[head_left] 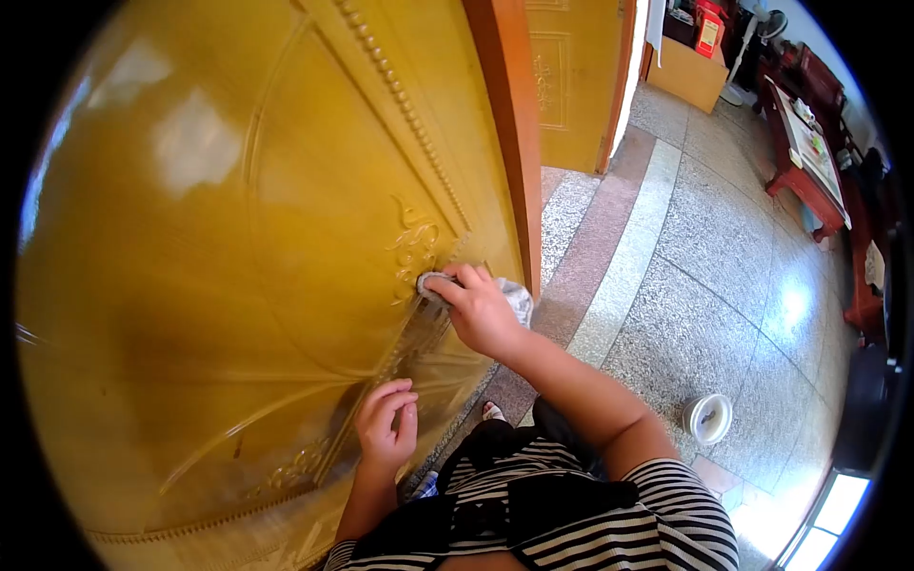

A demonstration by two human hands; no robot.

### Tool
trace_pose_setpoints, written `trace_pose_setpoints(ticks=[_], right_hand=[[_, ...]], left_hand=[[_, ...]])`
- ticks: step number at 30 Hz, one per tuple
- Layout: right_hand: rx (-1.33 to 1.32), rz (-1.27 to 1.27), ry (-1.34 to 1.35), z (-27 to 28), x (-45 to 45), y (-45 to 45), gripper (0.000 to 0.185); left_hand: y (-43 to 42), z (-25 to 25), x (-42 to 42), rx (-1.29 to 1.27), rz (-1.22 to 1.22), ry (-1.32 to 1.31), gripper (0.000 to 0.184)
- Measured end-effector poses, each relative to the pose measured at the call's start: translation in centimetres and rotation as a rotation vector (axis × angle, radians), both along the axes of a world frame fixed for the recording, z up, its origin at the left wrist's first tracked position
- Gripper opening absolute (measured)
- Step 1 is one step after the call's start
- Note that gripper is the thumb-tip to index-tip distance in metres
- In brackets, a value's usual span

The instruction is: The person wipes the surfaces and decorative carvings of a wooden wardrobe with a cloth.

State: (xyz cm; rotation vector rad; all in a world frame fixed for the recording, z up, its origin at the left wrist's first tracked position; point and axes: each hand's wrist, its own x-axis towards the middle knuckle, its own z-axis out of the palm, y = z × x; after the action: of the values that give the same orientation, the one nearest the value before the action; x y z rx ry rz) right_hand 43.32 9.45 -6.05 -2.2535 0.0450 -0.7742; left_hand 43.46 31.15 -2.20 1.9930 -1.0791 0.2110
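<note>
A grey cloth [514,300] is gripped in my right hand [484,309], which presses it against the yellow carved door [314,228]. Part of the cloth is bunched under my fingertips beside a raised scroll ornament [416,243], and the rest hangs out past the back of the hand. Lower down, my left hand [386,426] is held up close to the door's surface with loosely bent fingers and nothing in them. Whether it touches the door I cannot tell. The panel below the cloth looks glossy.
On the speckled stone floor to the right stands a white bucket [707,419]. A brown door edge [514,133] is beside my right hand. Further off are a second yellow door [571,95], a low red-brown table [804,157], a cardboard box [687,74] and a fan [752,38].
</note>
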Motion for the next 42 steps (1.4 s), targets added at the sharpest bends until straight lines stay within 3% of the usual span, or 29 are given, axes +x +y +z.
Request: trace_pose_setpoints(ticks=[7, 14, 17, 21, 31, 33, 34, 40, 42], right_hand=[[0.029, -0.14, -0.202, 1.6, 1.1, 0.4, 0.047], [-0.106, -0.095, -0.09, 0.3, -0.1, 0.3, 0.043], [-0.072, -0.204, -0.136, 0.8, 0.9, 0.6, 0.043], [-0.061, -0.169, -0.112, -0.6, 1.0, 1.0, 0.047], [0.168, -0.133, -0.168, -1.5, 1.9, 0.2, 0.049], [0.445, -0.12, -0.261, -2.3, 2.5, 0.6, 0.047], [0.442, -0.118, -0.262, -2.7, 2.6, 0.8, 0.047], [0.372, -0.16, -0.208, -1.7, 1.5, 1.2, 0.046], [0.428, -0.079, 0.028, -1.3, 0.8, 0.7, 0.044]], left_hand=[[-1.2, 1.1, -0.1, 0.031, -0.023, -0.008, 0.007], [-1.6, 0.4, -0.4, 0.08, -0.059, -0.016, 0.009], [-1.8, 0.6, -0.5, 0.054, -0.004, 0.041, 0.009], [-1.8, 0.9, -0.4, 0.044, -0.017, -0.001, 0.008], [-0.7, 0.9, -1.1, 0.056, 0.016, -0.03, 0.007], [-0.6, 1.0, -1.3, 0.06, 0.024, -0.035, 0.006], [-0.5, 0.9, -1.5, 0.054, 0.026, -0.039, 0.006], [-0.9, 0.3, -2.4, 0.05, 0.008, 0.003, 0.008], [-1.3, 0.4, -2.4, 0.051, -0.008, 0.005, 0.008]])
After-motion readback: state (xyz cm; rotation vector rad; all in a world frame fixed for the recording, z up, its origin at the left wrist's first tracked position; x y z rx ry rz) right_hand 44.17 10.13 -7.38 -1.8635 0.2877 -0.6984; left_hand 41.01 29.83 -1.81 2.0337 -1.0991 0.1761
